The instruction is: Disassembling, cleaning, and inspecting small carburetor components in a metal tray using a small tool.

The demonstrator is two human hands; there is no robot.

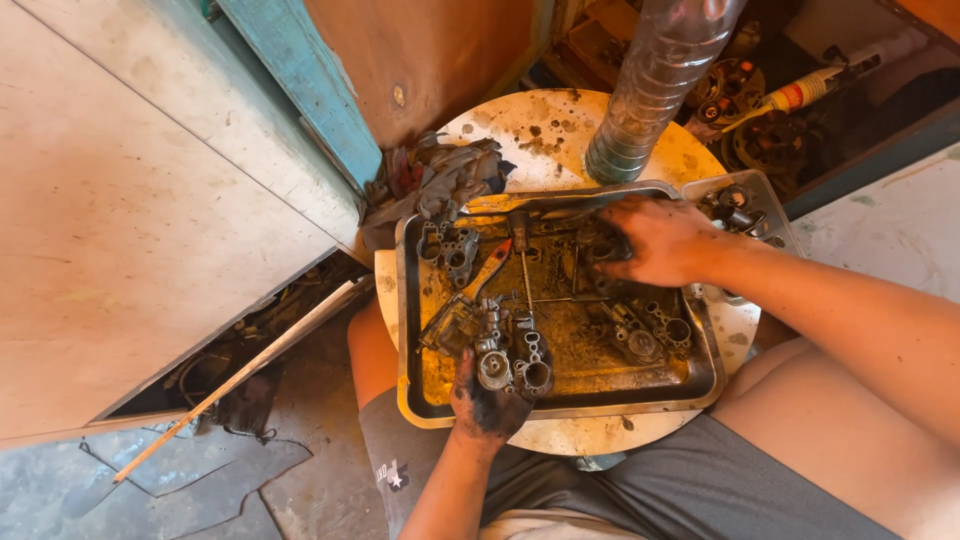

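Observation:
A dented metal tray [410, 330] with oily yellow liquid rests on a round white table [545, 125]. Several grimy carburetor parts lie in it. My left hand [487, 400], black with grease, grips a carburetor body [510, 362] at the tray's near edge. My right hand [655, 240] reaches into the tray's far right corner and closes over a small dark metal part [603, 247]. A screwdriver [522, 255] lies in the tray between the hands, beside an orange-handled brush [487, 272].
A clear ribbed plastic bottle [655, 85] stands at the table's far side. Dirty rags [440, 180] lie at the far left of the tray. A smaller tray [745, 200] with parts sits to the right. A wooden panel [150, 220] leans on the left.

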